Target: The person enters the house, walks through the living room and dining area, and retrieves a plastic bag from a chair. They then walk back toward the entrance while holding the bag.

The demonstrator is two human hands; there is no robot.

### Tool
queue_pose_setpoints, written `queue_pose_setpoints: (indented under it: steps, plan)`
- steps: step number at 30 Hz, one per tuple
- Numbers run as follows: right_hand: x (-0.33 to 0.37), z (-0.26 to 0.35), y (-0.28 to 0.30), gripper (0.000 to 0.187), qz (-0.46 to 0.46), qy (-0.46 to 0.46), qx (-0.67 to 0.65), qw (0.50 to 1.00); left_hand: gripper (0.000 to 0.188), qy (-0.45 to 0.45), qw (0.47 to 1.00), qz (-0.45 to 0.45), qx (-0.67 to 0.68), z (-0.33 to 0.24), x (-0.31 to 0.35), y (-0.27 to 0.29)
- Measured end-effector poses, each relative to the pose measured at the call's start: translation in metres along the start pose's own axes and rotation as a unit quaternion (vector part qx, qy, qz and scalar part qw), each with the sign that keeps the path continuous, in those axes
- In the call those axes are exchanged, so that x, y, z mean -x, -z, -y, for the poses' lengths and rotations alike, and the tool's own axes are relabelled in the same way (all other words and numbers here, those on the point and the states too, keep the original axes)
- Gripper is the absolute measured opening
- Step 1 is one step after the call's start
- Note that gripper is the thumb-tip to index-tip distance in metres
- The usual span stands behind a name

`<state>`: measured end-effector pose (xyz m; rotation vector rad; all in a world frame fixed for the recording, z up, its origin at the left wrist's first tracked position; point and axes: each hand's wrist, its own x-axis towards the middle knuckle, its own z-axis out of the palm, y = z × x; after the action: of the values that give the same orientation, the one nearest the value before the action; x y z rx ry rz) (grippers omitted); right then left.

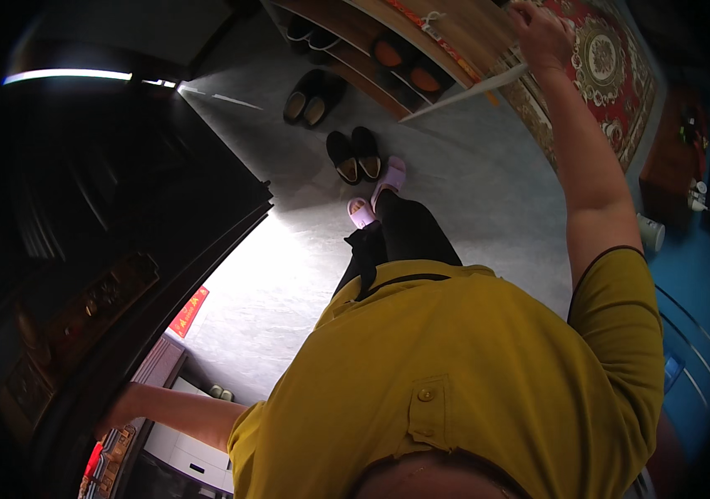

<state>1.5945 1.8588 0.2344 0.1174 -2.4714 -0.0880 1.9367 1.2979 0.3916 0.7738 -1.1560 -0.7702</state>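
At the lower left, my left hand [124,409] is on the edge of a dark carved door [230,187]; its fingers bend round the edge and are partly hidden in shadow. My right arm stretches to the upper right. There my right hand [543,40] is over the wooden top of a shoe rack [488,33], its fingers curled; whether anything is in them is hidden. An orange-red cord with a white tie [431,29] lies along the rack's top, left of that hand. Dark shoes with orange insoles [409,62] sit on the rack's shelves.
Black shoes [355,155] and another dark pair [313,98] stand on the grey floor [488,158] by my lilac slippers [390,175]. A red patterned rug [608,62] is at the upper right. Bright light falls through the doorway; a white drawer cabinet [192,445] stands beyond.
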Motion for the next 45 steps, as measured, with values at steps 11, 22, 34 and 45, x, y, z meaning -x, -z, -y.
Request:
queue_pose_setpoints:
  steps: [11, 22, 34, 45]
  plan:
    - [-0.003, 0.008, 0.006, 0.008, 0.006, -0.018, -0.036, 0.999, 0.049, -0.012, 0.999, 0.025, -0.033, 0.01, -0.015, 0.014]
    - [-0.002, -0.004, -0.009, 0.012, -0.005, 0.007, 0.013, 1.0, 0.05, 0.001, 0.998, 0.059, -0.014, 0.014, 0.001, 0.016]
    - [-0.002, -0.001, -0.002, 0.012, 0.023, -0.015, 0.026, 0.999, 0.051, 0.009, 0.997, 0.072, -0.018, 0.013, -0.004, 0.013]
    - [-0.003, -0.002, -0.002, 0.009, 0.013, 0.003, -0.013, 1.0, 0.052, 0.015, 0.998, 0.068, -0.01, 0.01, -0.007, 0.015]
